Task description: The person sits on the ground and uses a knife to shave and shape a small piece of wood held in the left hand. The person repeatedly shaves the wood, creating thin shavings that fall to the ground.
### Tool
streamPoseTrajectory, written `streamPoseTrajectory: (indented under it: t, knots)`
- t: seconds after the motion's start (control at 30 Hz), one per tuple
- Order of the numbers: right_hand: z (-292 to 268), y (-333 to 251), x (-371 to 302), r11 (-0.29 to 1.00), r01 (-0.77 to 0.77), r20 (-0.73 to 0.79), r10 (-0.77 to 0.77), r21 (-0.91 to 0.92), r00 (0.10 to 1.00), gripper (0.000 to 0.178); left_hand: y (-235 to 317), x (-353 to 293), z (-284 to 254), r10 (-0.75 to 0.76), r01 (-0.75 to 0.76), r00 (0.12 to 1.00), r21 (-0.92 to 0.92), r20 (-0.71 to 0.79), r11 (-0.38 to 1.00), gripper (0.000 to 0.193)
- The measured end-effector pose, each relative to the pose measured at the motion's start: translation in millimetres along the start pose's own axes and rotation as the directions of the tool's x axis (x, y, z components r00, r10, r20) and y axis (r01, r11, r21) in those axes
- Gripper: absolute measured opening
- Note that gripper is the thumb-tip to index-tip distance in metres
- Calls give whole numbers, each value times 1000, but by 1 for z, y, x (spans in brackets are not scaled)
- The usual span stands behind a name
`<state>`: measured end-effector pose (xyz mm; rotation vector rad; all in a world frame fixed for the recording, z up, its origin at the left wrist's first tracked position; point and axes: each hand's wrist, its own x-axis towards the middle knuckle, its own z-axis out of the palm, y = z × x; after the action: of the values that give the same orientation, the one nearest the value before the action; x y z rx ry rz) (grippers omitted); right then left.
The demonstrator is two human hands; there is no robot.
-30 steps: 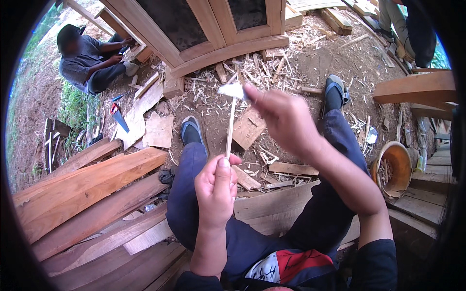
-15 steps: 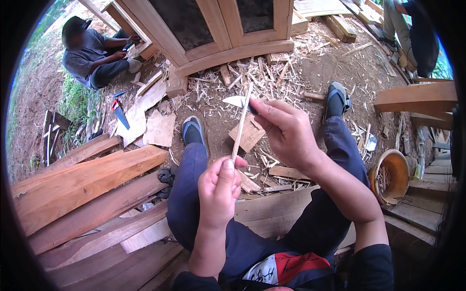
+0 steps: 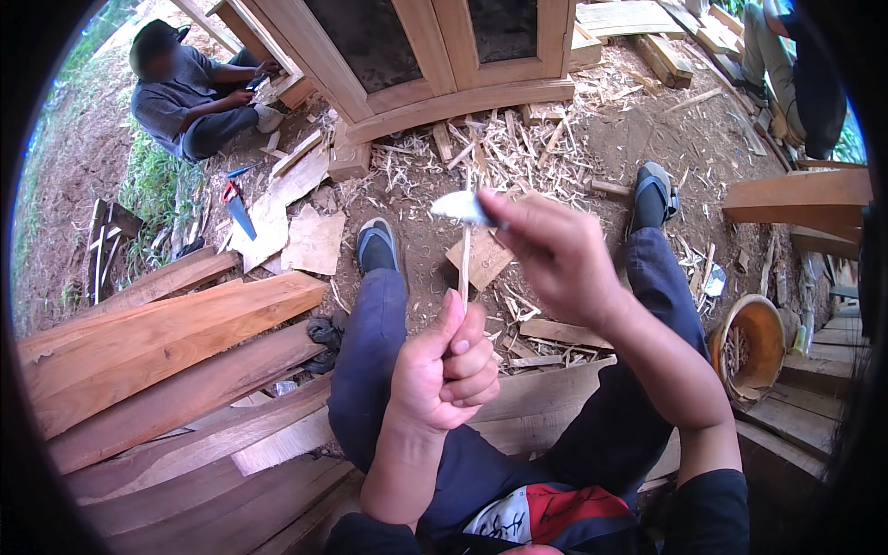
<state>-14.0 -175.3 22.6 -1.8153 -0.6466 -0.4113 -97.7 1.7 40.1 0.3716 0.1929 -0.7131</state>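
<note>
My left hand is closed in a fist around the lower end of a thin pale wooden stick, which points up and away from me. Between the thumb and fingers of my right hand is a knife with a short, pale, curved blade. The blade lies across the upper part of the stick and points left. My right hand is slightly blurred, and most of the knife's handle is hidden inside it. Below the blade, on the ground between my feet, sits a wooden block.
Wood shavings litter the ground before a wooden cabinet. Planks are stacked at left, near a handsaw. A bucket holding scraps stands at right. One person sits far left; another is at far right.
The stick has turned more upright, and my left hand has shifted right and rolled so its curled fingers show. The knife has moved slightly down, its blade now lying flatter over the stick.
</note>
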Motion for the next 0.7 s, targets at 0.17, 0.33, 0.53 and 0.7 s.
streamPoseTrajectory:
  t: [0.17, 0.33, 0.53, 0.7]
  knots:
    - [-2, 1, -5, 986, 163, -5, -163, 23, 987, 41, -3, 3, 0, -38, 41, 998, -58, 49, 997, 47]
    - [-6, 18, 5, 999, 36, -63, -38, -22, 997, 40, -6, 2, 0, -20, 26, 997, -85, 73, 996, 46]
    - [-10, 35, 17, 804, -577, -33, 587, 140, 809, 36, -5, 5, 0, -8, 11, 1000, -103, 23, 995, 45]
    - [-18, 18, 16, 464, -690, 276, 680, 556, 680, 62, -7, 4, 2, -23, 26, 997, 35, -69, 999, 43]
